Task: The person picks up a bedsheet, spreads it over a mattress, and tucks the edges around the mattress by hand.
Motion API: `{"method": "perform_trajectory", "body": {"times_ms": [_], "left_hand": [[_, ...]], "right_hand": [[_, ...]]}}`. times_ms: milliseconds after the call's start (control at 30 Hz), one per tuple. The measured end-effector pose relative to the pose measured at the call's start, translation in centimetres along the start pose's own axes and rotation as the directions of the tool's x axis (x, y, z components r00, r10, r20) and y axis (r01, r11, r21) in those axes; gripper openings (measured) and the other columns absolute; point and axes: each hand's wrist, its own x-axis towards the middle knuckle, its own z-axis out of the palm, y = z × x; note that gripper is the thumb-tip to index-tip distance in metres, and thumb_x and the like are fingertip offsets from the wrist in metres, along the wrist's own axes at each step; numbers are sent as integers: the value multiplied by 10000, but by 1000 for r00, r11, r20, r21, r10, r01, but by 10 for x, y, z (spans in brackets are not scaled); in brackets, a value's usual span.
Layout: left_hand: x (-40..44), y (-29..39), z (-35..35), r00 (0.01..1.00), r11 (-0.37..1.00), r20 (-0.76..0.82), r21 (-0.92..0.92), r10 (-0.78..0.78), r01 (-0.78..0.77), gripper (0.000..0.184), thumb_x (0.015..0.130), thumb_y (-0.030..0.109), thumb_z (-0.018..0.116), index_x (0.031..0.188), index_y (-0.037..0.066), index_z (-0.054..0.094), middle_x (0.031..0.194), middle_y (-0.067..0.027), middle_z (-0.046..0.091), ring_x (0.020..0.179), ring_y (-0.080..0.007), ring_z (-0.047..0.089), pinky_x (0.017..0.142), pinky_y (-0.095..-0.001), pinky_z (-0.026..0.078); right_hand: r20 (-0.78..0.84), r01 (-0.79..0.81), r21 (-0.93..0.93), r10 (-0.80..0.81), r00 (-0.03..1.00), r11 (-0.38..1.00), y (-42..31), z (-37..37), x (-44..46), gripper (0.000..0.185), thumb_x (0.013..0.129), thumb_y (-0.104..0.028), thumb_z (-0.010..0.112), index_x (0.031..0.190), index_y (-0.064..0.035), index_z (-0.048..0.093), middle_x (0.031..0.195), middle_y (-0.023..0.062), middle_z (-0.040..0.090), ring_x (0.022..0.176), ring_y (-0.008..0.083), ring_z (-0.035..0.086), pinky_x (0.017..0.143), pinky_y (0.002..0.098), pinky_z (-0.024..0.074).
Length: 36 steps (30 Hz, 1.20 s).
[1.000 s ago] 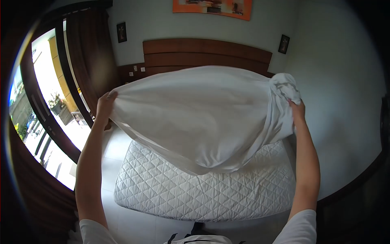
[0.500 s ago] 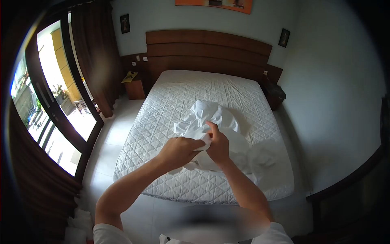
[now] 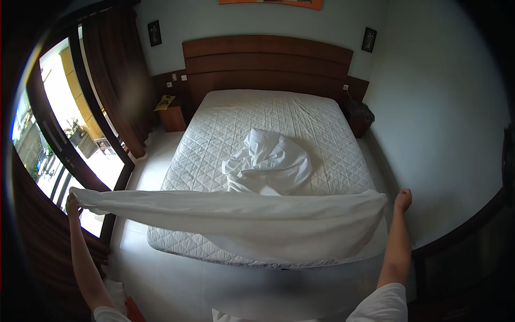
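Observation:
A long white bedsheet [image 3: 257, 214] stretches sideways in the air above the foot of the bed, its lower edge sagging. At the far left, my left hand [image 3: 72, 205] is closed on one end of this sheet. My right hand [image 3: 403, 200] is raised at the right in a fist, just beyond the sheet's other end. A small gap shows between that fist and the cloth, and whatever is in its fingers is hidden. More crumpled white cloth [image 3: 271, 158] lies heaped mid-bed behind the stretched part, seemingly joined to it.
The quilted white mattress [image 3: 198, 145] stands against a brown wooden headboard [image 3: 268, 59]. Nightstands flank it: a yellow item [image 3: 165, 102] lies on the left one, a dark bag [image 3: 360, 111] on the right. Glass doors [image 3: 80, 134] and curtains are at left, a wall at right.
My hands were together over the bed's middle, gripping the bunched sheet. They have swung far apart to left and right, and the sheet has spread out between them.

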Motion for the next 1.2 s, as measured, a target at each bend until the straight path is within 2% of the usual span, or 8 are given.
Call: {"method": "perform_trajectory", "body": {"times_ms": [67,233,333,433,500,700,967,1200], "left_hand": [[-63,56,68,975,994,-194,-40,-112,106,551,869,480,506,1257,93,448,1124,-99,548,962,-241,568,730,-335,510],[-185,199,320,886,884,357,247,297,-396,284,897,256,510,989,8,614,811,-88,627,738,-157,574,662,-299,462],[-304,309,470,739,843,663,325,119,-428,261,810,274,626,878,24,657,705,-90,630,582,-152,563,589,-308,465],[-363,344,570,534,701,767,159,355,-695,289,758,304,656,861,35,676,745,-132,657,645,-250,626,642,-348,490],[-382,373,602,496,656,777,145,388,-741,277,754,298,663,857,42,683,736,-136,657,649,-260,629,658,-354,492],[-373,415,624,465,617,776,127,426,-777,255,784,293,634,886,67,692,793,-149,658,737,-304,630,707,-357,495],[-304,441,544,725,751,526,221,446,-622,294,856,283,580,958,14,640,730,-110,624,669,-173,608,683,-314,481],[-216,398,462,766,740,371,246,525,-626,360,895,324,524,1031,1,609,844,-54,624,787,-122,564,765,-264,436]], "right_hand": [[54,83,48,-86,995,995,8,6,42,74,774,-93,539,783,-61,605,771,118,623,727,287,599,655,391,472],[306,454,540,-669,678,708,-114,13,24,65,821,-56,537,871,-19,557,748,87,596,699,173,590,647,280,464],[407,209,836,-829,385,507,-244,-23,-87,188,827,-74,573,1009,-45,535,875,62,609,810,143,597,719,273,480],[357,-31,934,-928,106,356,-324,-56,-173,504,786,-182,675,1200,-58,415,1034,129,603,997,204,574,860,345,438],[424,-210,898,-888,178,387,-353,-56,-192,493,778,-152,659,1184,-29,407,915,116,629,819,188,616,745,312,476],[375,-45,920,-845,380,388,-372,-32,-143,147,761,-81,569,887,-11,599,655,86,607,579,143,565,577,301,451],[356,320,751,-762,541,578,-342,52,-9,214,754,-135,548,925,-66,656,787,138,657,737,270,647,662,353,497],[225,636,174,-659,717,752,-317,24,109,190,784,-223,557,922,-144,662,850,96,664,799,303,636,701,401,507]]}}
